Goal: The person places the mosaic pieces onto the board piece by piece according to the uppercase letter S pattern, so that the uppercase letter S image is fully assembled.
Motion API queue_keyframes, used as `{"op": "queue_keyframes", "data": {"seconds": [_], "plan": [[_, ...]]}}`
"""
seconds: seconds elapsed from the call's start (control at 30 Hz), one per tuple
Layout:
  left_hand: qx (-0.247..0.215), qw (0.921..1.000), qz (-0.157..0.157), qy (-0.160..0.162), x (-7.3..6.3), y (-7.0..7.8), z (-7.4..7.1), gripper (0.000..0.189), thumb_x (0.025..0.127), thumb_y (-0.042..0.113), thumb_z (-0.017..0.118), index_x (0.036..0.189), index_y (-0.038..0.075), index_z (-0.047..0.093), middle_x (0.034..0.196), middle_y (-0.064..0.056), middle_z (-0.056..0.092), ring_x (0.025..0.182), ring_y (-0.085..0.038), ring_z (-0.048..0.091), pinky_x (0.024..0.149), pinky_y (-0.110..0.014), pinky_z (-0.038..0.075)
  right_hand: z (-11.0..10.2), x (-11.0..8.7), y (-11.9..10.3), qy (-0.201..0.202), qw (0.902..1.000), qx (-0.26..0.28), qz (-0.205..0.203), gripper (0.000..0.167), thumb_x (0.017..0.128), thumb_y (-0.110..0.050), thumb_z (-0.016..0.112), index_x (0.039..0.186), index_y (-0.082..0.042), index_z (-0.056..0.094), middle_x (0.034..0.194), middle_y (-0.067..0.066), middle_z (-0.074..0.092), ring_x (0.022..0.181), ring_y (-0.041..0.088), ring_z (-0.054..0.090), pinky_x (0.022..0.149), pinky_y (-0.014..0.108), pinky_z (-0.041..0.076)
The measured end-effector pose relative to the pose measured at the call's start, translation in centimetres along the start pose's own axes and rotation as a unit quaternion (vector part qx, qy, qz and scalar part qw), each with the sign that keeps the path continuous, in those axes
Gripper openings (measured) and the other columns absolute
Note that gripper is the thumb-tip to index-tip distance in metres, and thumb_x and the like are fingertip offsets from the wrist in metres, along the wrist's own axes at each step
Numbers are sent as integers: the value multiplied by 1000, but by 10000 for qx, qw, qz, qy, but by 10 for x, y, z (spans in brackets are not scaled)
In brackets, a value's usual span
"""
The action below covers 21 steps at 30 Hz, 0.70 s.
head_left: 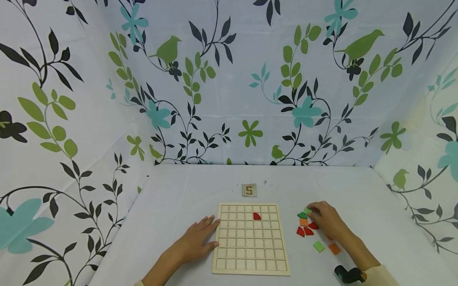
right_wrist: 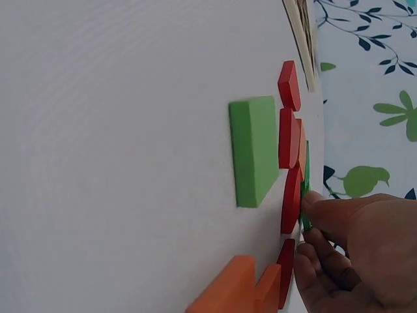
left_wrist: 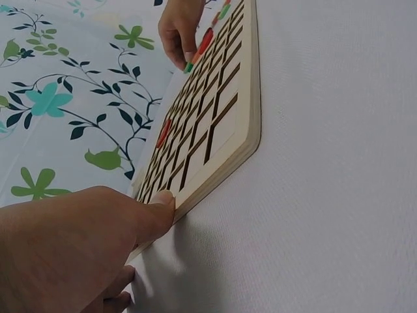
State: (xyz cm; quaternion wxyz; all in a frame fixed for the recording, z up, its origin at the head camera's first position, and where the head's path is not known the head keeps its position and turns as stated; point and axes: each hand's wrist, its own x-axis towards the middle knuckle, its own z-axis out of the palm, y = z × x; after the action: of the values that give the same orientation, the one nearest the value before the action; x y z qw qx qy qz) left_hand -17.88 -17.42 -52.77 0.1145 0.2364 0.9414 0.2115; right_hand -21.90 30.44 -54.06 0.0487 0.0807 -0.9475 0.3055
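A square wooden grid board (head_left: 250, 271) lies on the white table, with one red quarter-round piece (head_left: 257, 216) in a cell of its upper part. My left hand (head_left: 196, 240) rests at the board's left edge; in the left wrist view the thumb (left_wrist: 159, 208) presses on the rim. To the right of the board, my right hand (head_left: 327, 218) pinches a light green piece (head_left: 307, 210) between thumb and fingertips. Close by lie a dark green piece (head_left: 302, 215), an orange square (head_left: 303, 222) and several red pieces (head_left: 308, 231).
Nearer the right forearm lie a light green square (head_left: 319, 246) and an orange square (head_left: 334, 249). A small card with an S-like figure (head_left: 249, 190) lies behind the board. Patterned cloth (head_left: 229, 99) hangs at the back and sides. A black device (head_left: 348, 274) is on the right wrist.
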Motion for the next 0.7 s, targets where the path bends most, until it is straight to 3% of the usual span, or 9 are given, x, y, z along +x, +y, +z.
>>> {"op": "queue_keyframes", "data": {"seconds": [0.27,0.5,0.7], "plan": [[-3,10000,9,-7,0,0,0,72,106,48,61,166,17,36,173,-13,29,160,-40,24,126,-67,22,4,16,-16,-167,9996,180,154,28,102,-11,69,126,4,69,121,20,65,107,31,64,98,55,58],[-7,10000,-15,-22,-1,1,-1,72,105,48,61,166,17,36,173,-14,28,160,-41,24,126,-67,22,17,33,-50,-379,9988,308,-11,27,102,-6,68,127,5,68,120,18,64,115,37,65,100,53,57],[-32,10000,34,-45,0,1,-2,72,106,48,61,165,16,36,173,-16,29,160,-43,25,126,-68,22,38,44,-82,-554,9975,413,-154,25,101,-9,71,125,1,71,116,12,64,113,31,64,99,50,57]]}}
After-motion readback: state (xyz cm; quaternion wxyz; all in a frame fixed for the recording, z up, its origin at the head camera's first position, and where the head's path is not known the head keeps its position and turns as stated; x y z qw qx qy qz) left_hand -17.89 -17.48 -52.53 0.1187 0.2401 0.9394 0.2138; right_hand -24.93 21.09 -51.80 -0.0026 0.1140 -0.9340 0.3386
